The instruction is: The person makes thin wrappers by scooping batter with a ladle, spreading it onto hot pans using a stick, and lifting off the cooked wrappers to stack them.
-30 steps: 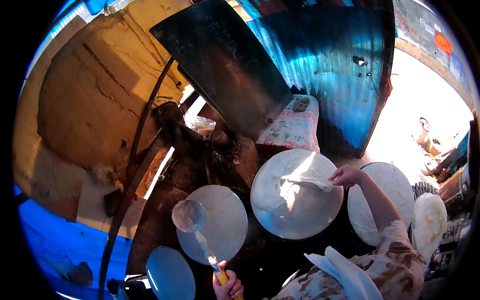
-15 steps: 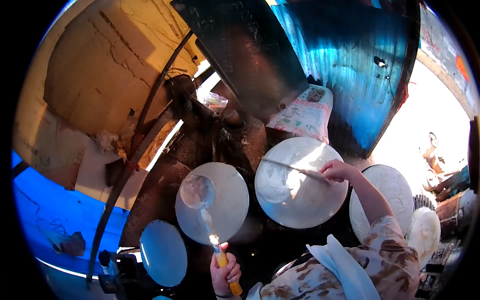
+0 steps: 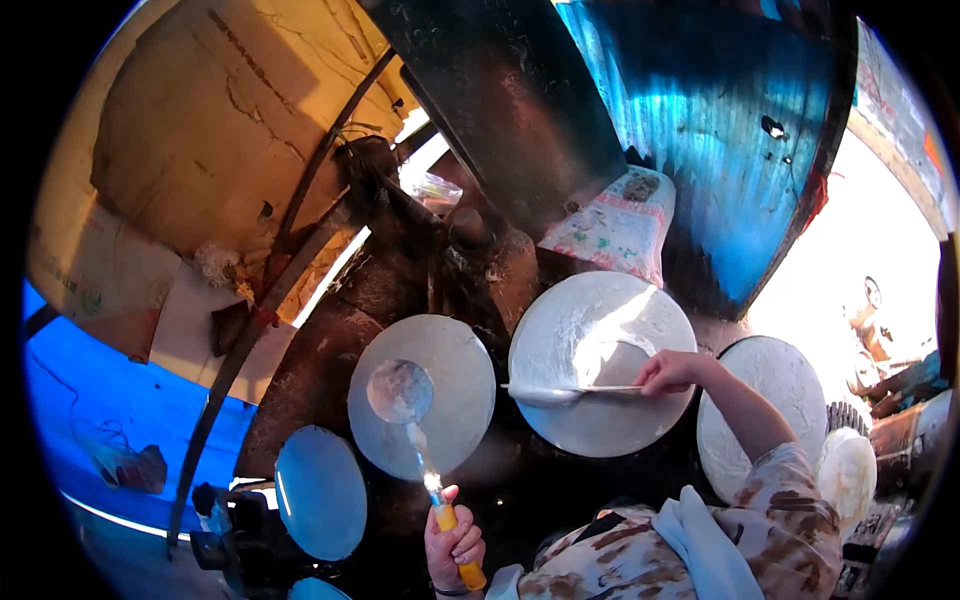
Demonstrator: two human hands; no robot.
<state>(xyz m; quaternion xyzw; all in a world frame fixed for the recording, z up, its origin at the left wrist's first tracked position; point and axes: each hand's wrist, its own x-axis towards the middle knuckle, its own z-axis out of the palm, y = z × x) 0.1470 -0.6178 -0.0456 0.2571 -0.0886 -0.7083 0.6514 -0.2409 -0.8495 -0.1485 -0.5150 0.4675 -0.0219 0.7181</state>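
My left hand (image 3: 455,548) is closed round the yellow handle of a metal ladle (image 3: 401,392). The ladle's round bowl hangs over the left round griddle (image 3: 465,360), which has a pale surface. With bent fingers, my right hand (image 3: 668,372) grips the end of a long thin batter spreader (image 3: 560,394). The spreader lies nearly level across the middle round griddle (image 3: 640,438). White batter (image 3: 555,325) coats much of that griddle, and some is gathered along the spreader's left part. Bright sunlight hides part of the batter.
Another pale-topped round griddle (image 3: 755,400) stands at the right, beside a smaller pale disc (image 3: 848,475). Round blue-lit lids or plates (image 3: 322,495) sit at lower left. Behind the griddles are a printed sack (image 3: 615,235), a dark board (image 3: 500,100) and rusty metalwork (image 3: 500,275).
My right hand has come toward me, swinging the spreader from a slant to nearly level. Batter now covers more of the middle griddle. The ladle stays over the left griddle.
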